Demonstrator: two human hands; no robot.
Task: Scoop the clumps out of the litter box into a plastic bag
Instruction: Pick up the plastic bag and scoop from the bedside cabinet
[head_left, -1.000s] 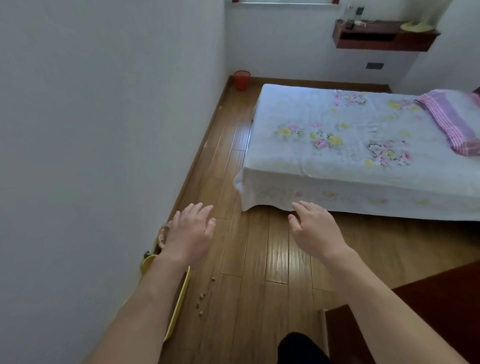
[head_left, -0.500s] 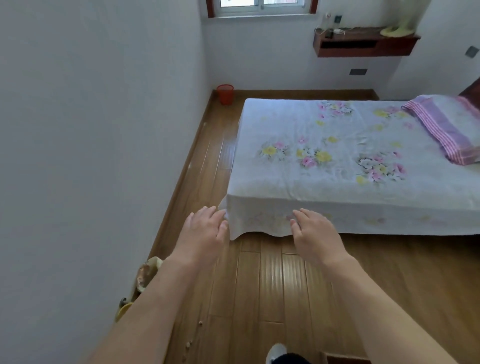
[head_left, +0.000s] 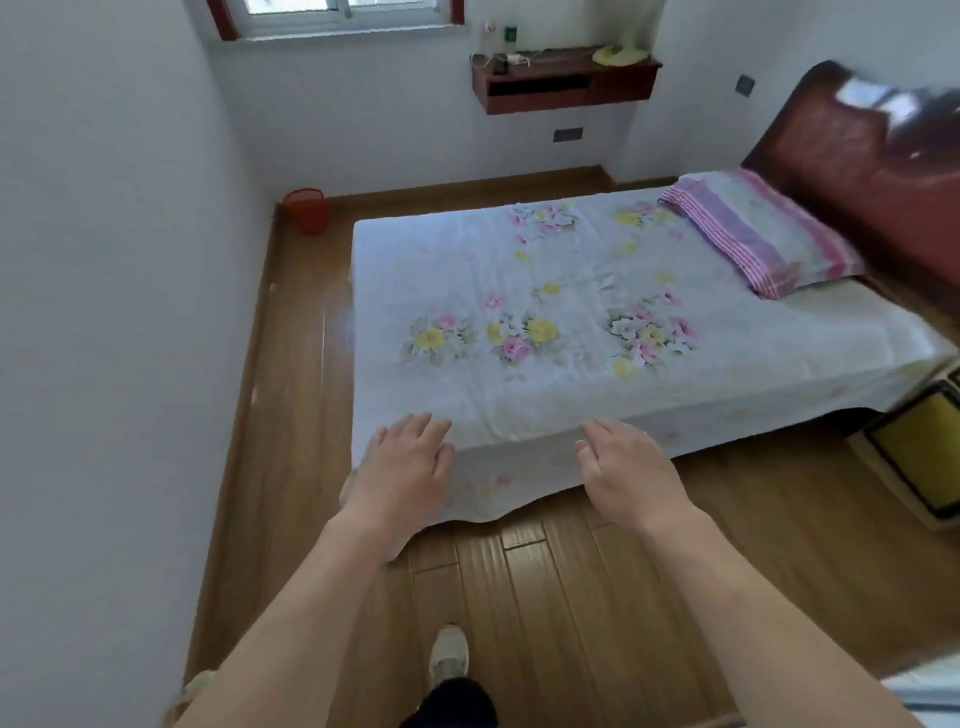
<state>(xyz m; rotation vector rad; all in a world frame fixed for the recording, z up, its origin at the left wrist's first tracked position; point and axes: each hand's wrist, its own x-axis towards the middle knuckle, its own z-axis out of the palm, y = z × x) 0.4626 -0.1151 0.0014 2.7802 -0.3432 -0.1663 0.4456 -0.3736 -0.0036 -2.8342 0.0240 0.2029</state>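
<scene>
Left hand (head_left: 402, 467) and right hand (head_left: 628, 473): both stretched forward palm-down, fingers loosely spread, nothing in either. They sit over the near edge of the bed (head_left: 571, 322); whether they touch it cannot be told. Probable reason: the person is on foot (one shoe (head_left: 449, 657) on the floor short of the bed), with hands free to take up a scoop and bag.

Litter box, plastic bag: neither in view, so the task is judged not begun. A pale object well short of the bed, at the left, is too cropped to identify.

Beyond the bed's far left corner: red bin (head_left: 306, 210). At its head end: striped pillow (head_left: 763, 234).
</scene>
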